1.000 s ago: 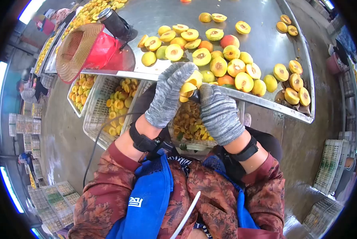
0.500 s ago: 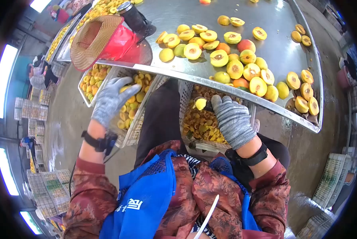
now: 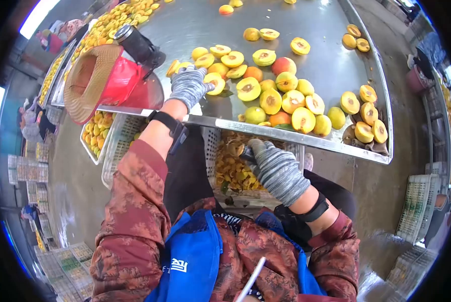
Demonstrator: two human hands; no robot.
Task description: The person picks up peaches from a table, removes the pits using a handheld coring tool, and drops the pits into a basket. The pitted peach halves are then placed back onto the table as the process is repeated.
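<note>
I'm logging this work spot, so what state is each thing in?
Left hand: gloved, at the fruit halves; closed or not, cannot tell.
Right hand: gloved, closed around a tool.
Tool: held, over the crate.
Fruit halves: cut open, many cut side up.
Hat: resting at the table's edge.
Table: partly covered with fruit.
Crate: holding fruit scraps.
</note>
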